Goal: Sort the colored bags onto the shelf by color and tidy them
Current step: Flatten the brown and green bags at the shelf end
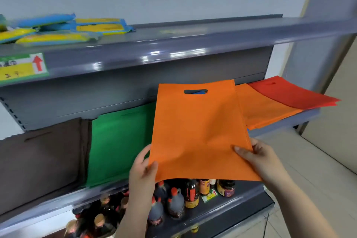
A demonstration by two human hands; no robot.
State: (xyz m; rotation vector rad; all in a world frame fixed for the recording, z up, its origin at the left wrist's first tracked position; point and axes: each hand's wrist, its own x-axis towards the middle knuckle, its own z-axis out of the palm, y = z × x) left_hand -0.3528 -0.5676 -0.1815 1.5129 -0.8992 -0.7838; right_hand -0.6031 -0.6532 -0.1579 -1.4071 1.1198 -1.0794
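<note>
Hands: our left and right pinch the orange bag's bottom corners, holding it over the shelf, probably just above the orange pile.

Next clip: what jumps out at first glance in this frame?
A flat orange fabric bag with a cut-out handle fills the centre, gripped at its lower corners by the left hand and right hand. On the middle shelf behind lie a brown bag pile, a green one, then orange and red piles to the right.
</note>
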